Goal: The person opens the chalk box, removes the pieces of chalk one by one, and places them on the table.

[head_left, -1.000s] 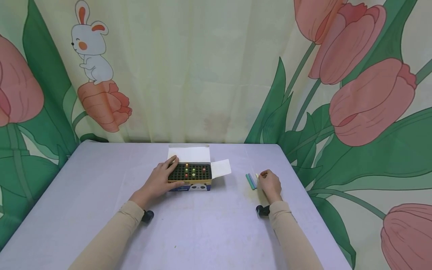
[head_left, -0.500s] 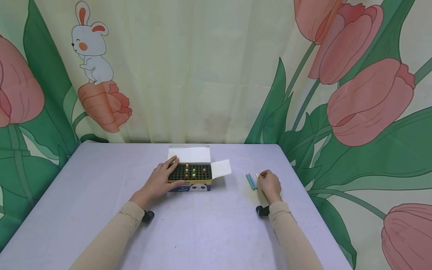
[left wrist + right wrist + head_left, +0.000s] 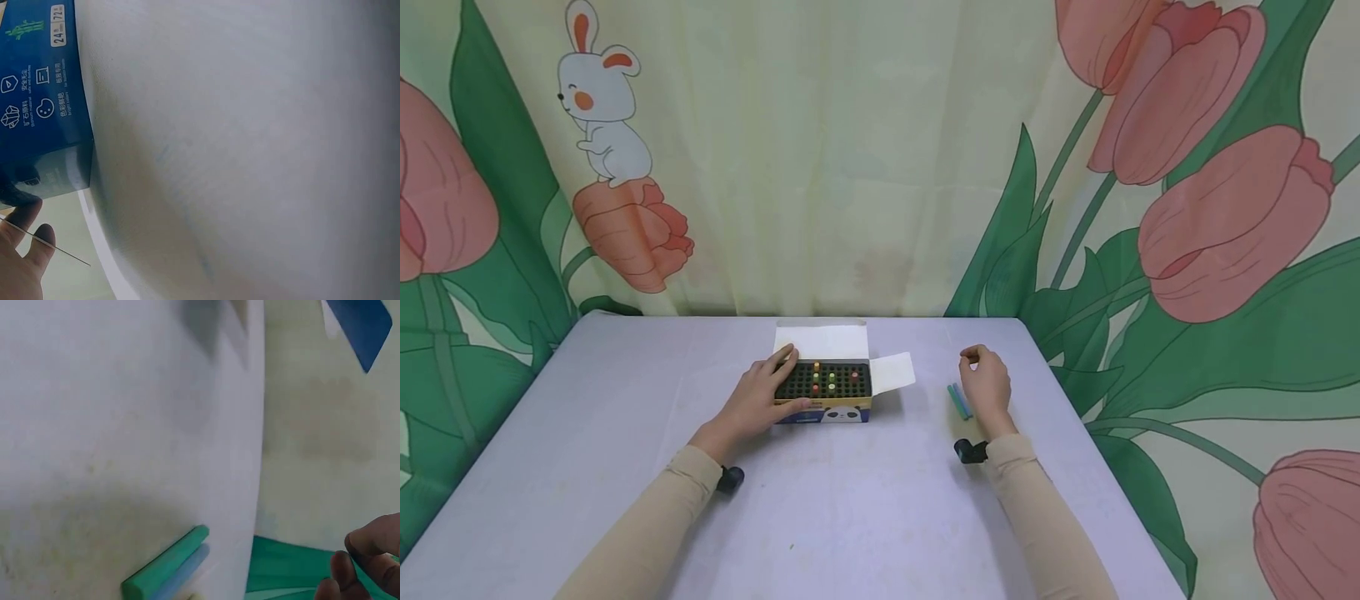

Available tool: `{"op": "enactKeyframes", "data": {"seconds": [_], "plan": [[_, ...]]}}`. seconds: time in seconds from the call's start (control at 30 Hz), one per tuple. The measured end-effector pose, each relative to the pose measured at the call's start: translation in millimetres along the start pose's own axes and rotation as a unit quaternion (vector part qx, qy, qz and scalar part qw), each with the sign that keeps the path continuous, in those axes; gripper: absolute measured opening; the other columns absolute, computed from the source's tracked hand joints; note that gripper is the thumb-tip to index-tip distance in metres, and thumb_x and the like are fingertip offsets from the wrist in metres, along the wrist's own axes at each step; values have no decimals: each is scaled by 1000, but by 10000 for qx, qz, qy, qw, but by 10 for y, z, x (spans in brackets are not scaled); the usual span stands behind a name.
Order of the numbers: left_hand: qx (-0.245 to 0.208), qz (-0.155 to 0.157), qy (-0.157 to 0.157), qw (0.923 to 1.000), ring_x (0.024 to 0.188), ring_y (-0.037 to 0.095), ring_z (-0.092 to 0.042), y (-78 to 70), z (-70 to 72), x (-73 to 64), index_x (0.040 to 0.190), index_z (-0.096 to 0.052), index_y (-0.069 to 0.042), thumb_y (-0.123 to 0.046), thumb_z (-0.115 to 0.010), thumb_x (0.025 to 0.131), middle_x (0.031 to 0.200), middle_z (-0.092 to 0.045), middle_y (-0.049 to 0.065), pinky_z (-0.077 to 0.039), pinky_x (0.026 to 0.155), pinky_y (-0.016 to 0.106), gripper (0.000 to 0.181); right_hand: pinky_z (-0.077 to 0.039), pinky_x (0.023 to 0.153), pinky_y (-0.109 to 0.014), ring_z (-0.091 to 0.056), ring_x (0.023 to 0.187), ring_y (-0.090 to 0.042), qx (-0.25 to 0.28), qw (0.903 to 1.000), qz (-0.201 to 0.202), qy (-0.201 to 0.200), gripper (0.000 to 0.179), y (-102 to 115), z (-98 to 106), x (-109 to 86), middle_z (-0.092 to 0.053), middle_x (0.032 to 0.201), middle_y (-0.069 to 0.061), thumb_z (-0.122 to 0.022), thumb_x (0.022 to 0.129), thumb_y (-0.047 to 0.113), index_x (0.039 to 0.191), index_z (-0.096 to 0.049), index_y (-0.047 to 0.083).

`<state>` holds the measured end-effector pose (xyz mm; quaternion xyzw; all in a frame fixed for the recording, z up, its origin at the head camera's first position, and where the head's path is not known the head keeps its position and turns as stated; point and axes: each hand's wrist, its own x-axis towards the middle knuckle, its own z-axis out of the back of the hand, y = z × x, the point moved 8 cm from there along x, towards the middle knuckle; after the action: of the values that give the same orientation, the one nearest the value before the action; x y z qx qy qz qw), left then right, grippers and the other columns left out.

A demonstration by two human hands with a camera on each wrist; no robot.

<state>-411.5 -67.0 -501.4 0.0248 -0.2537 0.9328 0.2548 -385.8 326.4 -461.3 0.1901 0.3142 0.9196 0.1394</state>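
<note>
From the head, the left hand [image 3: 751,404] lies spread on an open box [image 3: 844,414] on the surface [image 3: 865,517], chalks [image 3: 816,389] in its tray [image 3: 842,371], the right hand [image 3: 988,388] with fingertips together, any grip unclear; from the left wrist, the box's blue side [image 3: 40,94]; from the right, loose chalks [image 3: 165,562].

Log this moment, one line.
left hand: rests on open blue-yellow cardboard box | right hand: curled, contents unclear | slim green chalk stick beside slim blue chalk stick
</note>
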Motion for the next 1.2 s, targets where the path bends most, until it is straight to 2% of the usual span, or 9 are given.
{"op": "enactKeyframes", "data": {"seconds": [0.17, 0.4, 0.57, 0.73, 0.87, 1.03, 1.2], "plan": [[43, -11, 22, 10000, 144, 46, -38, 14, -10, 12, 166, -24, -14, -66, -65, 93, 173, -18, 8, -34, 114, 67, 99, -53, 76, -45, -66, 92, -30, 168, 9995, 245, 65, 25, 352, -40, -28, -72, 108, -12, -57, 104, 24, 114, -73, 7], [41, -33, -22, 10000, 143, 46, -39, 9, -13, 5, 166, -26, -14, -66, -66, 93, 173, -19, 7, -34, 114, 68, 98, -55, 74, -39, -67, 88, -24, 212, 9945, 997, 237, 23, 864, -162, -182, -72, 105, -8, -60, 104, 22, 113, -76, 8], [13, -70, -2, 10000, 143, 46, -38, 1, -15, 4, 166, -25, -13, -67, -65, 93, 173, -18, 7, -34, 113, 68, 98, -55, 72, -36, -66, 86, -21, 112, 9911, 1315, 183, 20, 1152, -186, -296, -72, 105, -6, -62, 104, 21, 112, -76, 9], [-27, -41, -15, 10000, 144, 46, -38, 6, 2, -1, 166, -25, -14, -67, -64, 93, 173, -18, 7, -34, 114, 67, 98, -57, 71, -34, -67, 87, -20, 188, 9871, 1551, 346, 20, 1412, -238, -403, -71, 107, -6, -63, 104, 21, 114, -76, 9], [-8, -61, -37, 10000, 143, 46, -39, 5, 13, -5, 166, -25, -14, -66, -65, 93, 173, -19, 7, -35, 113, 67, 98, -59, 72, -32, -69, 91, -19, 83, 9831, 1703, 669, 20, 1547, -375, -493, -70, 109, -7, -64, 104, 22, 115, -75, 9], [68, -135, -61, 9999, 141, 47, -41, -5, 2, -1, 165, -26, -12, -66, -64, 94, 173, -20, 9, -36, 111, 68, 97, -60, 74, -31, -71, 92, -20, -23, 9781, 1700, 1198, 20, 1627, -577, -611, -69, 110, -9, -65, 104, 20, 117, -74, 8], [49, -77, -54, 9999, 142, 47, -40, 17, -8, 5, 166, -26, -13, -68, -63, 93, 173, -20, 8, -36, 111, 69, 98, -59, 71, -30, -68, 87, -18, -82, 9770, 1609, 1396, 20, 1657, -707, -657, -69, 105, -8, -66, 103, 19, 116, -74, 7]]}}
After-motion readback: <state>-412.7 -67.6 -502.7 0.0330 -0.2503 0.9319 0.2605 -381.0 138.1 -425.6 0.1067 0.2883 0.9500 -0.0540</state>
